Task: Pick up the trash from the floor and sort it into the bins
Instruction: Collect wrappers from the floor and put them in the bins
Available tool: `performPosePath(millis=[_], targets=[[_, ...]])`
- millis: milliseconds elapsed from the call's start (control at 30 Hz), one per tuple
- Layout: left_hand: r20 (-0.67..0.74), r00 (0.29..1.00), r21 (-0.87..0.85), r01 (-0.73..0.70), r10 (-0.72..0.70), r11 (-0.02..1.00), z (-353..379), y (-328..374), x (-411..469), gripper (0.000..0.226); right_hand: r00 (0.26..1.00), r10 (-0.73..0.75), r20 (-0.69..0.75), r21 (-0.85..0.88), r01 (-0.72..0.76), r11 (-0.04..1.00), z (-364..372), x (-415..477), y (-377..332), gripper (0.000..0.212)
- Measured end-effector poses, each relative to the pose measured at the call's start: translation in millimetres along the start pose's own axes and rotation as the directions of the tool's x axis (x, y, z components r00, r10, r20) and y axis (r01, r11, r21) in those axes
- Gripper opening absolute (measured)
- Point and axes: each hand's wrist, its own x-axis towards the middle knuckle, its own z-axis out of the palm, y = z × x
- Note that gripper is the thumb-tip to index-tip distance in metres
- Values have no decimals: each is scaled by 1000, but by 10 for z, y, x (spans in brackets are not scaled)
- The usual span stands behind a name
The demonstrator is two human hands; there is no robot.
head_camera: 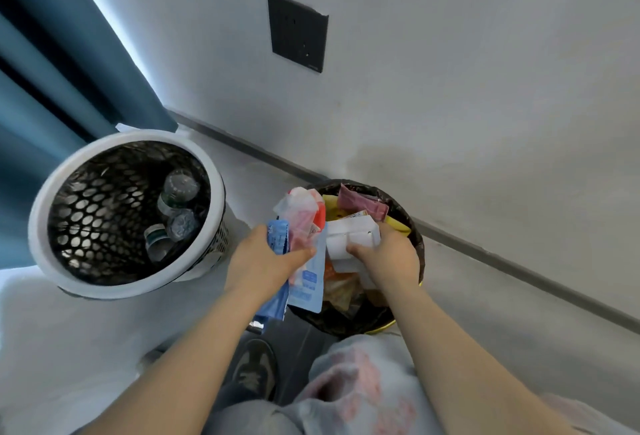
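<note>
From my remote seat I see both hands over the black-lined bin (414, 232) that stands on the floor near the wall. My left hand (263, 261) is clenched around a bundle of wrappers (304, 226): a blue packet, a clear bag with pink and red inside, and a pale blue pouch that hangs down past the bin's near left edge. My right hand (389, 258) grasps a white carton (349, 238) with thumb and fingers, holding it above the bin's contents, which include a maroon packet (362, 206) and yellow and orange wrappers. To the left, close by, stands a white-rimmed mesh bin (46, 202) with clear plastic bottles (180, 188) inside. A blue curtain (52, 70) hangs behind it.
</note>
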Motion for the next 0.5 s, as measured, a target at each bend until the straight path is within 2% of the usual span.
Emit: performPosePath(millis=[167, 367, 500], targets=[[1, 1000, 73, 23, -24, 997, -7, -130, 120, 49, 998, -22, 52, -64, 25, 998, 116, 183, 85, 49], [23, 999, 65, 25, -27, 998, 38, -146, 178, 51, 977, 66, 201, -194, -27, 981, 261, 318, 93, 62], [18, 999, 79, 27, -28, 996, 18, -156, 163, 50, 983, 28, 179, -168, 3, 986, 238, 317, 80, 64]])
